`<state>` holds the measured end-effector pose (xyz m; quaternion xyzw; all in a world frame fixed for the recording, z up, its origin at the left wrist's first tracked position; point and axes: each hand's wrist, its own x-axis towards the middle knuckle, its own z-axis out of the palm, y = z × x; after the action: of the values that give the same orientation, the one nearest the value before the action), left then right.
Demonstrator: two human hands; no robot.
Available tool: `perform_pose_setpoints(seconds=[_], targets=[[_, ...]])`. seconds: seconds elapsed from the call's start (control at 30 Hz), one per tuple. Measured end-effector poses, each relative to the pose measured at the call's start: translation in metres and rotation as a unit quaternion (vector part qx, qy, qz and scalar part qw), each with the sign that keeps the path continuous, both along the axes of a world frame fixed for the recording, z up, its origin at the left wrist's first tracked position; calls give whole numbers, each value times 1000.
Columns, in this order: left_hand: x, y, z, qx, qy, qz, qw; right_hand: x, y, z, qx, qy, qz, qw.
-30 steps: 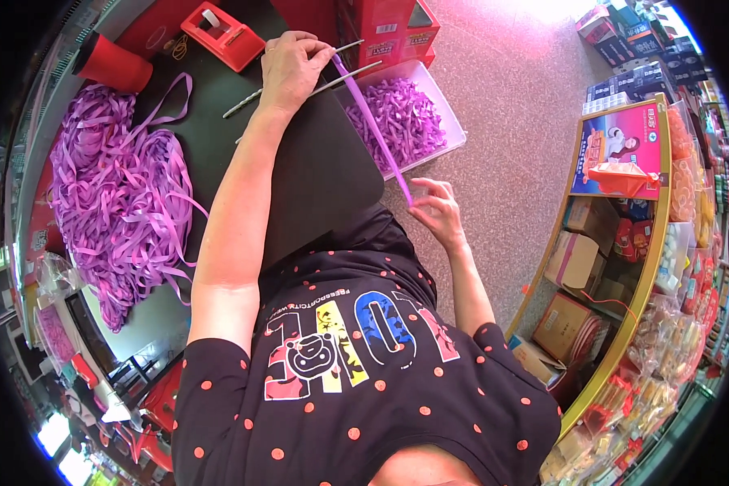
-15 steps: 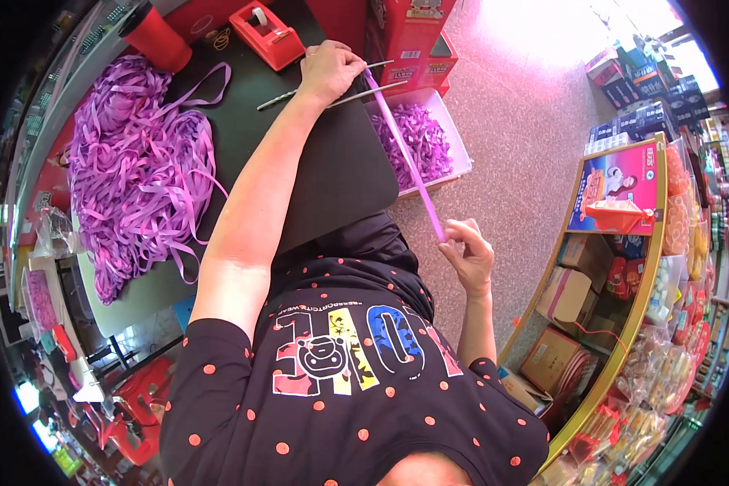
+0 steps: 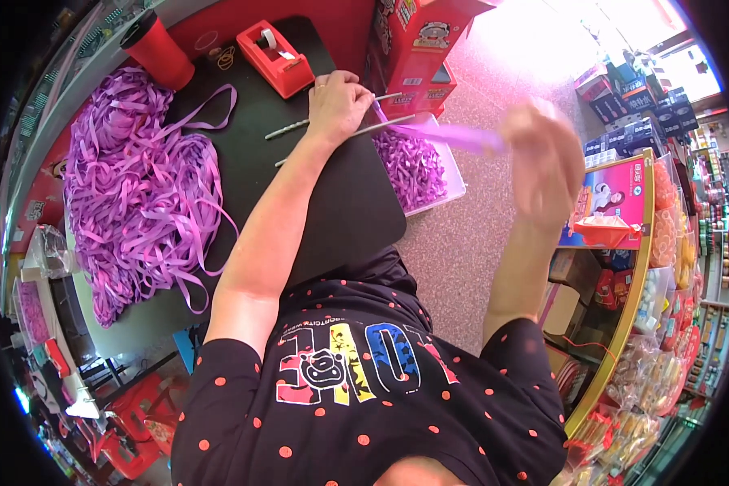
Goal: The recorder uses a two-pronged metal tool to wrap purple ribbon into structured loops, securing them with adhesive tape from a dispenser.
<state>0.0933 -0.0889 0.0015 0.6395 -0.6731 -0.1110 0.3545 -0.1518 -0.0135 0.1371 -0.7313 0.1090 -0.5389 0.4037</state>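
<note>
Left hand is seen resting near the far edge of the black tabletop, its fingers curled shut on one end of a purple ribbon strip and lying across two thin metal rods that point toward the right edge. From that grip the flat, glossy strip is stretched out past the right edge of the tabletop to the right hand, which is raised in the air and blurred; its fingers appear closed on the other end of the strip, though the blur leaves the grip unclear. Just below the strip, against the right edge of the tabletop, a clear plastic tray is filled with short purple ribbon pieces. A red tape dispenser of hard plastic is set just beyond the left hand at the far edge, with a few rubber bands beside it and a red cylindrical cup toward the far left corner. A large tangled heap of long purple ribbon is spread over the left side of the tabletop, some loops trailing over its near edge. Red cardboard boxes are stacked behind the tray, and shelves of packaged goods are ranged along the right.
</note>
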Motion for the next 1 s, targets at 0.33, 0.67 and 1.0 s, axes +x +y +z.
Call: perform_pose_setpoints(seconds=[0.33,0.67,1.0], targets=[[-2,10,2,-51,11,-22,998,152,-210,-11,314,54,76,945],[-11,15,14,-95,40,10,995,157,-279,-150,444,66,87,889],[-10,12,5,-65,32,9,997,95,-206,-274,265,262,12,928]])
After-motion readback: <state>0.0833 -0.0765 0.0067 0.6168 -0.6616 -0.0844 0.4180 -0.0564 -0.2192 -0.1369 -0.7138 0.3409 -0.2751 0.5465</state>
